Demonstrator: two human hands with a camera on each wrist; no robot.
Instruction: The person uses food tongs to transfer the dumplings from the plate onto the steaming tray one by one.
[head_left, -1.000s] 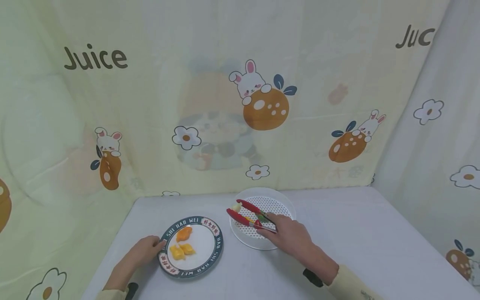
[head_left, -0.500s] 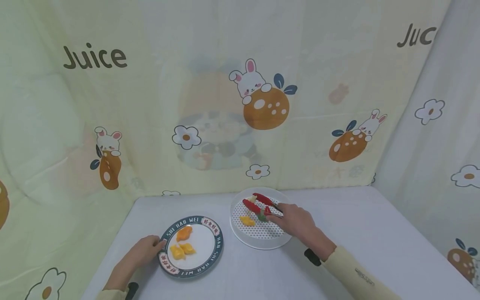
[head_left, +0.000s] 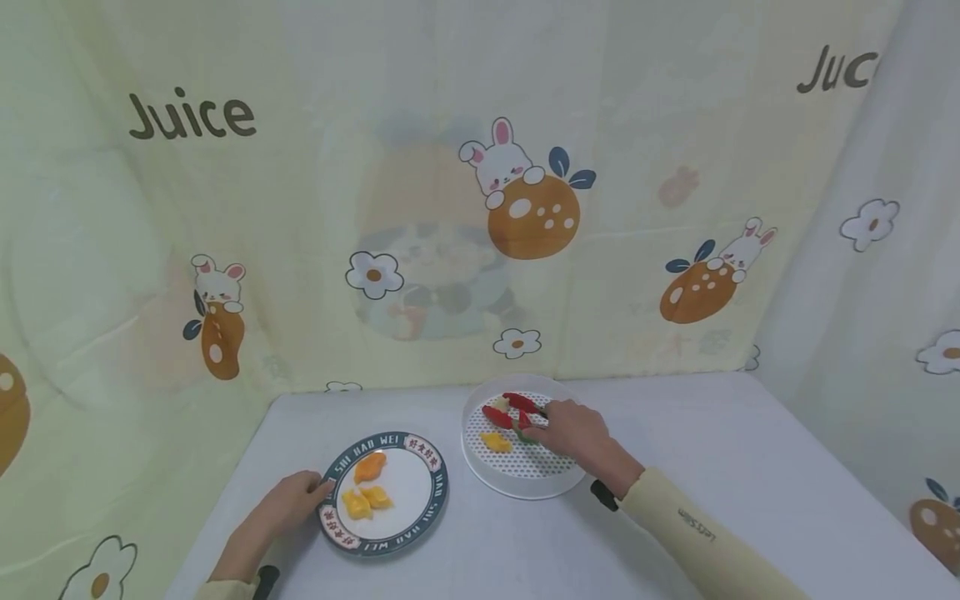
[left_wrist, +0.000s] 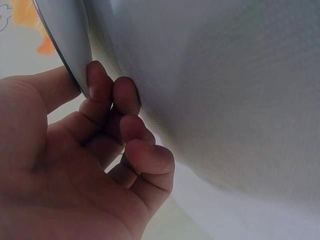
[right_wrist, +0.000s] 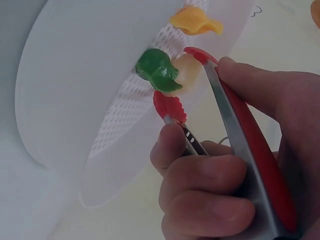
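My left hand [head_left: 296, 500] pinches the left rim of a white plate [head_left: 438, 500] with a dark patterned border. Its thumb lies on top and the other fingers curl under, as the left wrist view shows. On that plate are an orange dumpling-shaped piece [head_left: 370, 467] and two yellow ones [head_left: 356, 504]. My right hand [head_left: 576, 435] grips red-tipped metal tongs [right_wrist: 260, 160] over a white perforated tray [head_left: 491, 482]. Between the parted tong tips sits a cream piece [right_wrist: 187, 72]. A green piece [right_wrist: 156, 69] overlaps it, with a yellow piece [right_wrist: 196, 20] nearby on the tray.
Plate and tray stand side by side on a white-covered table [head_left: 697, 483]. A pale curtain [head_left: 420, 192] printed with rabbits and fruit hangs behind the table. A second curtain [head_left: 862, 333] runs along the right side.
The tongs and cream piece have moved right from the tray's left rim, back over its middle, then slightly lower. The yellow tray piece has come into clear view. My left hand has stayed still.
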